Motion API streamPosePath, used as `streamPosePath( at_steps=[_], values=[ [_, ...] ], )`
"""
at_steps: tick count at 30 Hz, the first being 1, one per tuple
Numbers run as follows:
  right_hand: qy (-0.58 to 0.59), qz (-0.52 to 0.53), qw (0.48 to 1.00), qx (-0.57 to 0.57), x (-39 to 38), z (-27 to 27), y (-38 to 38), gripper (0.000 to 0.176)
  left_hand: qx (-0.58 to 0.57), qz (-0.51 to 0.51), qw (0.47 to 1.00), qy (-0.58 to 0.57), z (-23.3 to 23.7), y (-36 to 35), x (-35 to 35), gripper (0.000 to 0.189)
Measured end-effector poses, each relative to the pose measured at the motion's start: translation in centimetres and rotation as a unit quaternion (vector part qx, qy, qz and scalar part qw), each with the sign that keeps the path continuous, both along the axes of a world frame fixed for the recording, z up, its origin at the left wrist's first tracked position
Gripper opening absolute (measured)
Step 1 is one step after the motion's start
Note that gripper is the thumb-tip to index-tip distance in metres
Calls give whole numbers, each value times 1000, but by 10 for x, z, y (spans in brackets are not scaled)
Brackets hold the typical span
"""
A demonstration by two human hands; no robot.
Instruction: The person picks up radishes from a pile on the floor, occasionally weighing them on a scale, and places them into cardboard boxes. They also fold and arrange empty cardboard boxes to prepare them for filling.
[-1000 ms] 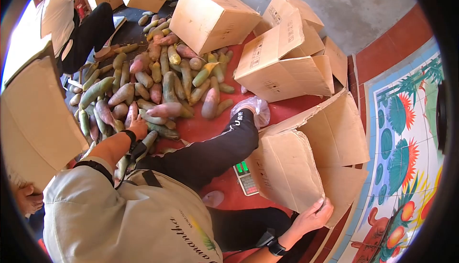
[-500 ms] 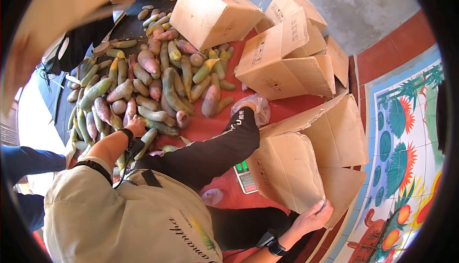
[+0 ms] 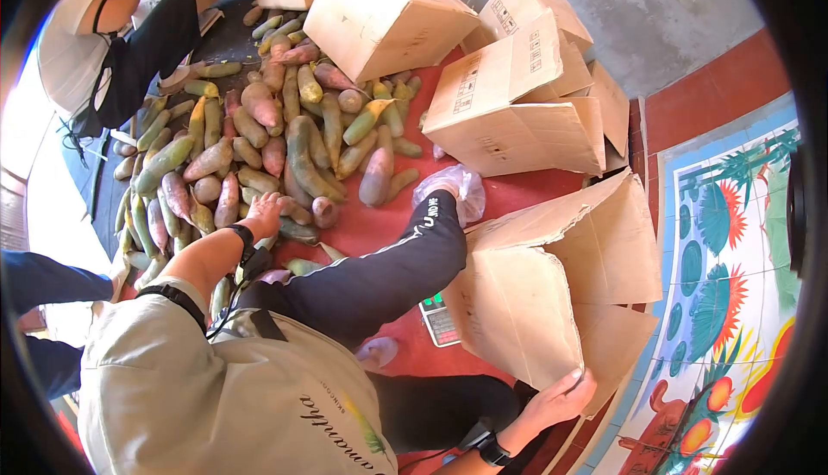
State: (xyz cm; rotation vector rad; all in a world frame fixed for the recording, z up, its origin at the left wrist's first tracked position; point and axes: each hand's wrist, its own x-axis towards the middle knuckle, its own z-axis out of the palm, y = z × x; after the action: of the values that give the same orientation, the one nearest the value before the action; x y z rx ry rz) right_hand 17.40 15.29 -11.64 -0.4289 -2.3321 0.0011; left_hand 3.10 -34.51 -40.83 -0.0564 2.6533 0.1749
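A heap of long green and pinkish, radish-like vegetables (image 3: 302,160) covers the red and dark ground covering. My left hand (image 3: 263,214) lies on the near side of this heap, fingers stretched out, with a band on the wrist; what is under the palm is hidden. At the lower right, my right hand (image 3: 561,402) grips the edge of an open cardboard box (image 3: 517,302), thumb on the flap and fingers beneath. The box lies tilted, its flaps spread, beside my outstretched leg.
A digital scale (image 3: 442,324) shows partly beside the open box. More cartons (image 3: 509,134) stand beyond my foot, which has a plastic cover (image 3: 466,195). Another person (image 3: 108,52) sits at upper left near boxes. Blue-clad legs (image 3: 60,289) are at left. A painted tile wall (image 3: 716,285) runs along the right.
My left hand has shifted slightly right and up, its fingers stretching out more. The blurred brown shape at upper left has gone, uncovering the other person and boxes. My right hand stays on the box.
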Motion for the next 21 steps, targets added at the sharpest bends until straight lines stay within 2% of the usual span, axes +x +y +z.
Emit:
streamPosePath(
  at_steps=[10, 12, 13, 15, 19, 21],
  values=[
    [-1, 0, 1000, 12, 1, 0, -2, 25, -22, -61, 998, -15, -4, 18, -16, 58],
    [-3, 2, 1000, 6, 2, 1, -1, 25, -99, -132, 986, -25, -3, 23, -17, 56],
    [-2, -1, 1000, 9, 2, -1, 0, 25, -98, -131, 986, -23, 0, 24, -15, 56],
    [2, -3, 1000, 13, 1, -2, 0, 25, -149, -211, 966, -13, 10, 24, -7, 41],
    [-3, -1, 1000, 10, 2, 2, -3, 25, -133, -238, 962, 27, -10, 10, 8, 37],
    [-2, 7, 1000, 13, 2, 3, -5, 25, -104, -201, 973, 39, -17, -1, 6, 43]
  ],
)
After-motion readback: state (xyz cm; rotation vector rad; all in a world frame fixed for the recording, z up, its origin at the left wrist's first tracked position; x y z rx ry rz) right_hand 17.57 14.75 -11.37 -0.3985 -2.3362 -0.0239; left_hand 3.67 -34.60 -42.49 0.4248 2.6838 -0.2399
